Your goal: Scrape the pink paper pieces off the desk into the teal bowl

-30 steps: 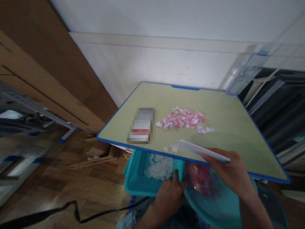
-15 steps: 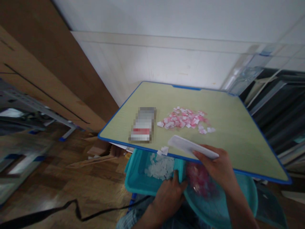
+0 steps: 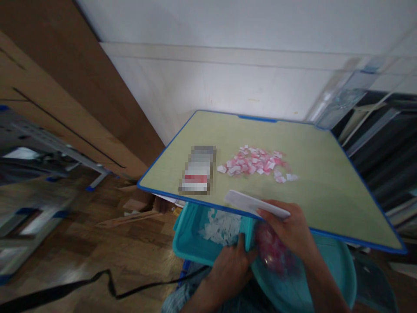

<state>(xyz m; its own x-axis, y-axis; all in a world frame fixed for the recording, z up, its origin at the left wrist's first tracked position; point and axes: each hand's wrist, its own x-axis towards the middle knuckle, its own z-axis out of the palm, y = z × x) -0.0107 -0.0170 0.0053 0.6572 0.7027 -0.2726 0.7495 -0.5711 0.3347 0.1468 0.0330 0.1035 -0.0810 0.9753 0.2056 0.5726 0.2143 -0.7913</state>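
My right hand [image 3: 289, 221] is closed around one end of a flat white strip [image 3: 250, 202], whose far end lies at the table's front edge. Below that edge, my left hand [image 3: 231, 263] grips the near right rim of a teal rectangular basin [image 3: 189, 250]. Many small white paper-like pieces [image 3: 223, 228] are inside this basin. On the yellow-green table [image 3: 329, 187], a loose pile of small pink and white squares [image 3: 254, 161] lies beyond the strip. Between my forearms is a shiny clear bag of pink contents [image 3: 272, 250], partly hidden by my right hand.
A blurred-out rectangular object [image 3: 197, 169] lies left of the pile. A round teal tub [image 3: 337, 256] sits under the table's front right. A white wall [image 3: 228, 82] borders the back, and a black strap [image 3: 107, 280] crosses at lower left.
The strip in my right hand has moved left and down to the table's edge. The few white pieces that overhung that edge are gone from it. My left hand stays on the basin.
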